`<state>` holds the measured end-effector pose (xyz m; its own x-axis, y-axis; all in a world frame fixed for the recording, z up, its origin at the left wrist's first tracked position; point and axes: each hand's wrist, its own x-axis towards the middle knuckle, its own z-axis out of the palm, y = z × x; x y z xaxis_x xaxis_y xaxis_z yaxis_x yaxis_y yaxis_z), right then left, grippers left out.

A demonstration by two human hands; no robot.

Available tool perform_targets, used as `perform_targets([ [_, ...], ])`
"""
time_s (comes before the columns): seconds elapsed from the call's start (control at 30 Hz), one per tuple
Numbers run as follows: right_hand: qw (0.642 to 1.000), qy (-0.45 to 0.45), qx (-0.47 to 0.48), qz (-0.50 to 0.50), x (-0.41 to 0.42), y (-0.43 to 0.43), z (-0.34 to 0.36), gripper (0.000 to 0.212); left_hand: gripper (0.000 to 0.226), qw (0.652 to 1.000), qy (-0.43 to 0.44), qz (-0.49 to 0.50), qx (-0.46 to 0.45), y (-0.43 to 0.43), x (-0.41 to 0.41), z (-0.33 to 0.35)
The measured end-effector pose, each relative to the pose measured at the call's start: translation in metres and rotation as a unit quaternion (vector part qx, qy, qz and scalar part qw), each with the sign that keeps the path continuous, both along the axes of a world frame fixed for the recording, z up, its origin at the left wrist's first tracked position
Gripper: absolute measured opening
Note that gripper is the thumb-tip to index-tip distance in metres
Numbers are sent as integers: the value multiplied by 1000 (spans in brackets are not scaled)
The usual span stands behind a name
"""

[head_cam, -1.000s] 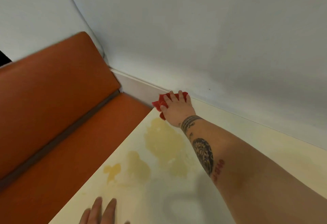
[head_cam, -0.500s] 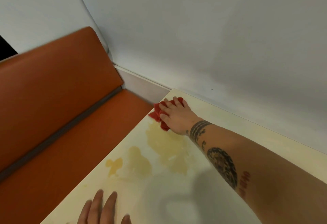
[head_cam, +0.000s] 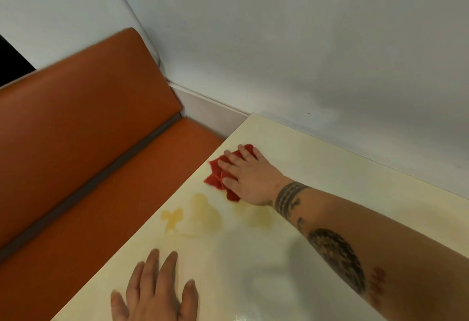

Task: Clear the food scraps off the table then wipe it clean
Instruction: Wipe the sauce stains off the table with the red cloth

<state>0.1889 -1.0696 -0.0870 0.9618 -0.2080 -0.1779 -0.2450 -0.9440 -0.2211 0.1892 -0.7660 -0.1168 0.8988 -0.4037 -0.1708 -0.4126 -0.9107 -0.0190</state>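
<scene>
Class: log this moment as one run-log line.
right hand: presses cloth | left hand: flat on table | stains: not yet wiped

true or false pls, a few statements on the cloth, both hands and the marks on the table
1. The right hand presses a red cloth onto the table with its fingers spread. True.
2. The left hand holds a sponge. False: it rests flat on the table and holds nothing.
3. Yellowish stains lie on the table between the two hands. True.
4. The red cloth lies on the orange bench. False: it is on the table, near the edge that faces the bench.
</scene>
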Motion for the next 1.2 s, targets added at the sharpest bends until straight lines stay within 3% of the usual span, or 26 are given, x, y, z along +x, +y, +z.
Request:
perform_targets([
  [0.13, 998, -17, 7, 59, -33, 7, -3, 60, 67, 1000, -12, 14, -18, -1, -7, 4],
  [0.37, 999, -9, 10, -42, -28, 38, -6, 60, 69, 999, 5, 0, -37, 5, -16, 13],
  [0.53, 996, -4, 3, 86, -56, 47, -3, 59, 69, 999, 17, -8, -50, 7, -20, 13],
  [0.73, 997, 16, -5, -76, -31, 53, -6, 60, 66, 998, 12, -23, -56, 10, -20, 14],
  [0.87, 999, 16, -12, 50, -64, 55, -2, 58, 67, 998, 19, -19, -56, 13, -24, 13],
  [0.93, 998, 17, -13, 66, -74, 41, -1, 58, 68, 998, 23, -21, -58, 11, -23, 16],
  [1.1, 990, 31, -14, -139, -36, 40, -7, 61, 69, 998, 27, -24, -56, 10, -23, 16],
  [1.2, 988, 33, -14, -152, -17, 61, -6, 62, 67, 998, 30, -22, -53, 11, -22, 16],
])
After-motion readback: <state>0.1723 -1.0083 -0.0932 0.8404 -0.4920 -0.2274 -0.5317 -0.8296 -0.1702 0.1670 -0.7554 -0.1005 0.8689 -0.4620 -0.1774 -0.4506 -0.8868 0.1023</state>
